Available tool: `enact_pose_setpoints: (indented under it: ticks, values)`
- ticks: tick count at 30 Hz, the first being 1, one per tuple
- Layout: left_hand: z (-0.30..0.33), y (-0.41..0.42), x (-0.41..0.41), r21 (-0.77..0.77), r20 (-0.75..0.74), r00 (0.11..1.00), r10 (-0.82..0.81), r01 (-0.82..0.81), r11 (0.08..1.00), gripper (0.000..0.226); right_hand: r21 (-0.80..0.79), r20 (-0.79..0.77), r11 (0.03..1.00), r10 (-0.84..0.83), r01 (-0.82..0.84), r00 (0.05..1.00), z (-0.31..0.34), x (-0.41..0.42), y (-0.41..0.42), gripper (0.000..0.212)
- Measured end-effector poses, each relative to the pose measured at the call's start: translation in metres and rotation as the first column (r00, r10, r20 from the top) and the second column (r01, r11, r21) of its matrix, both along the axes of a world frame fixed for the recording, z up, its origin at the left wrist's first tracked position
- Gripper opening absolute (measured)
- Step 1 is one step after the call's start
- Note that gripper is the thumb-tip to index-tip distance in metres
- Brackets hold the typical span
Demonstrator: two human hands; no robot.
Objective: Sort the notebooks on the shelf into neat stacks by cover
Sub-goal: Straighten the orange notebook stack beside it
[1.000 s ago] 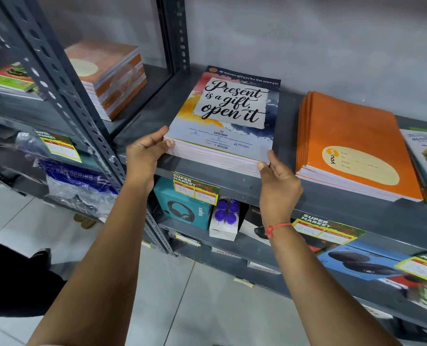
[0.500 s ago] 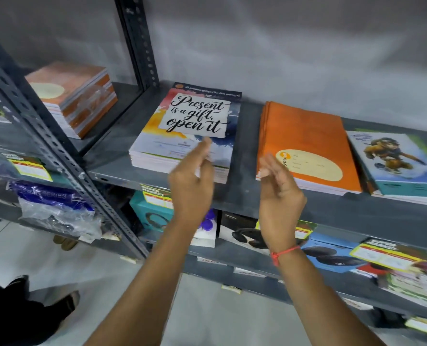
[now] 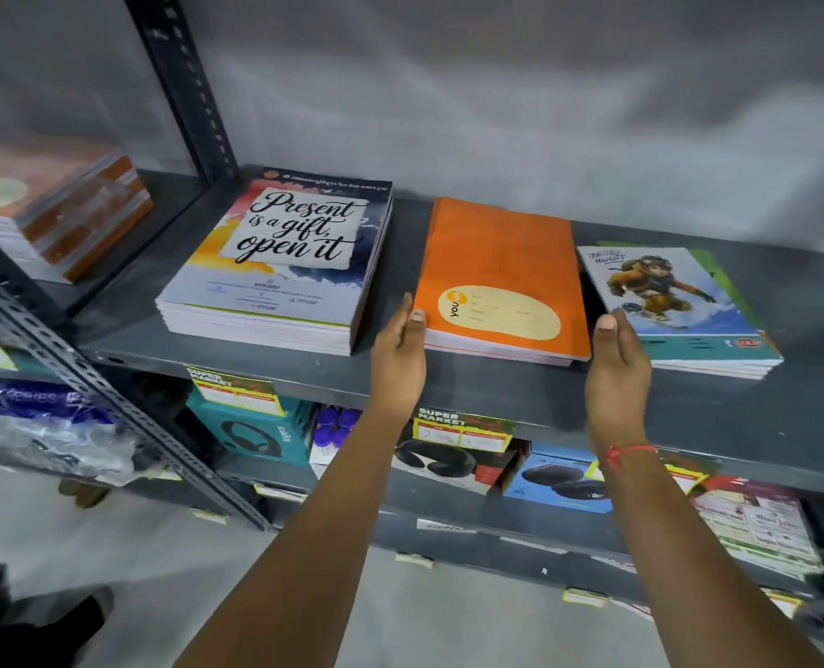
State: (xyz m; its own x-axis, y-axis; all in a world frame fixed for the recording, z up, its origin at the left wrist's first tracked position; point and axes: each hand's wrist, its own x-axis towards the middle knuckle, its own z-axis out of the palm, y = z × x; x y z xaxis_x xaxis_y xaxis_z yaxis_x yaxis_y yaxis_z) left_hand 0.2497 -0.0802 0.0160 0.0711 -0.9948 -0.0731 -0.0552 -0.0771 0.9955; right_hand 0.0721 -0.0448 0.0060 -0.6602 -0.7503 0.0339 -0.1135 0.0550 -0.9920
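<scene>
Three notebook stacks lie on the grey shelf [image 3: 467,385]. The tall one on the left has a "Present is a gift, open it" cover [image 3: 284,262]. An orange stack [image 3: 501,253] sits in the middle, and a thin stack with a cartoon snowboarder cover [image 3: 675,301] is on the right. My left hand [image 3: 398,359] stands flat against the orange stack's left front corner, thumb tip on the cover. My right hand [image 3: 617,364] stands flat at its right front corner, between the orange and cartoon stacks. Neither hand holds anything.
A slotted metal upright [image 3: 183,84] divides this bay from the left one, where another orange-toned notebook stack [image 3: 53,209] lies. A diagonal brace [image 3: 111,397] crosses below. The lower shelf holds headphone boxes [image 3: 251,426] and price tags. A grey wall closes the back.
Both hands left the "Present is a gift" stack, rose off the shelf, and moved right to either side of the orange stack. The view shifted right.
</scene>
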Motion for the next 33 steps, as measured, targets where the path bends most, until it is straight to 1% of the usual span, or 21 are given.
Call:
enact_pose_setpoints:
  ticks: [4,7,10,13,16,18,19,21,25,33]
  values:
    - [0.0,0.002,0.0,-0.015,-0.012,1.0,0.017,-0.017,1.0,0.044,0.002,0.045,0.993,0.115,-0.115,0.992,-0.003,0.006,-0.001,0.049]
    - [0.0,0.001,-0.002,-0.006,-0.044,0.999,0.026,-0.026,1.0,0.043,-0.012,0.059,0.99,0.141,-0.14,0.988,-0.004,0.006,-0.001,0.049]
    - [0.001,0.002,-0.002,0.005,-0.048,0.998,0.026,-0.026,1.0,0.043,0.035,-0.008,0.974,0.225,-0.224,0.974,-0.004,0.003,0.001,0.054]
    - [0.004,0.003,-0.001,0.026,-0.049,0.998,0.026,-0.025,0.999,0.043,0.073,-0.052,0.93,0.364,-0.36,0.93,-0.002,-0.004,0.004,0.064]
    - [0.004,0.004,0.006,0.027,-0.055,0.997,-0.047,0.049,0.998,0.047,0.074,-0.078,0.882,0.469,-0.464,0.88,-0.002,-0.015,0.006,0.066]
    - [0.002,0.005,0.01,0.013,-0.108,0.991,-0.076,0.078,0.997,0.05,0.016,-0.022,0.889,0.458,-0.458,0.889,-0.005,-0.019,0.01,0.07]
    - [0.001,0.005,0.012,0.013,-0.133,0.989,-0.067,0.069,0.998,0.051,-0.029,0.034,0.904,0.427,-0.426,0.904,-0.006,-0.02,0.012,0.072]
    - [-0.001,0.004,0.012,0.022,-0.164,0.986,-0.034,0.038,0.999,0.049,-0.092,0.106,0.927,0.372,-0.363,0.922,-0.007,-0.019,0.015,0.069]
    - [-0.001,0.002,0.009,0.031,-0.184,0.983,0.022,-0.017,0.999,0.044,-0.108,0.098,0.936,0.345,-0.335,0.933,-0.01,-0.019,0.013,0.059]
    - [-0.002,-0.002,0.007,0.058,-0.229,0.969,0.092,-0.081,0.995,0.04,-0.092,0.074,0.957,0.281,-0.274,0.957,-0.01,-0.016,0.01,0.053]
